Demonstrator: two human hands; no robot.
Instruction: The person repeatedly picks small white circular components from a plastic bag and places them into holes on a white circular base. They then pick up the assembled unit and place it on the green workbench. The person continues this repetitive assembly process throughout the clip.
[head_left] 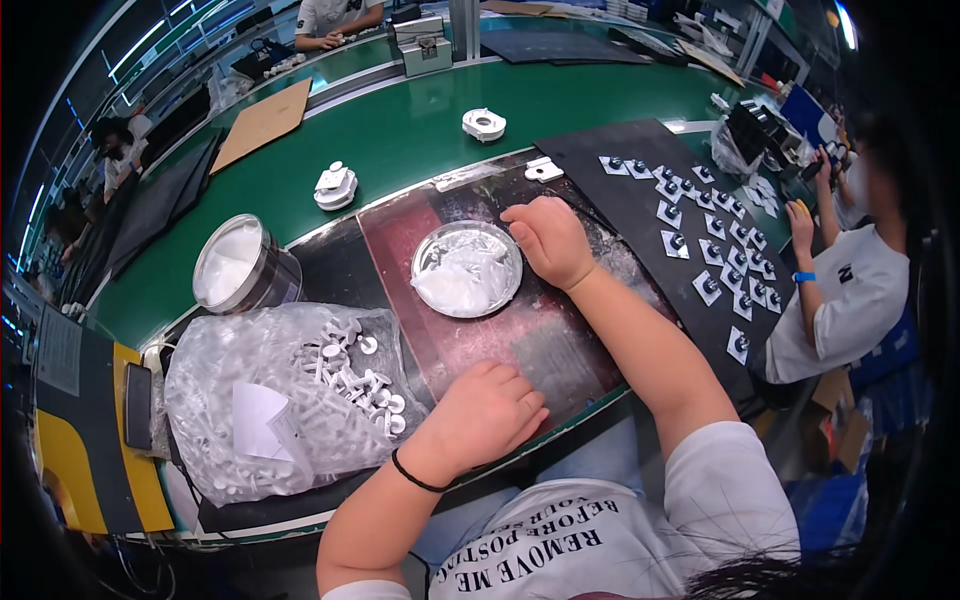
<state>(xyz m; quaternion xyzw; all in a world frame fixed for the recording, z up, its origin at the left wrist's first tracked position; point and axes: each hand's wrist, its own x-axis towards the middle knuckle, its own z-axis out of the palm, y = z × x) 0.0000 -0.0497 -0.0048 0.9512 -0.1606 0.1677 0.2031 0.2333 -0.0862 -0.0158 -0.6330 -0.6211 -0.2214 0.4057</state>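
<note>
My left hand [487, 412] rests on the near edge of a worn dark red work board [480, 365], its fingers curled under. Whatever they may hold is hidden. Just right of a round shallow metal dish [418, 287] is my right hand [550, 240], its fingers bent and the index finger and thumb pointing left. Nothing shows between them. In the dish lies a white, paste-like mass [462, 283] with a glossy wrinkled surface. Beyond my right hand sits a small white plastic part [544, 170]. A clear plastic bag [240, 350] of white stemmed pieces [365, 385] lies to the left.
Behind the bag stands an open tin [235, 265] with white contents. White housings [335, 187] [484, 124] sit on the green belt [400, 130]. On the right, a black mat [640, 215] carries rows of small parts. A co-worker [850, 280] is at the far right.
</note>
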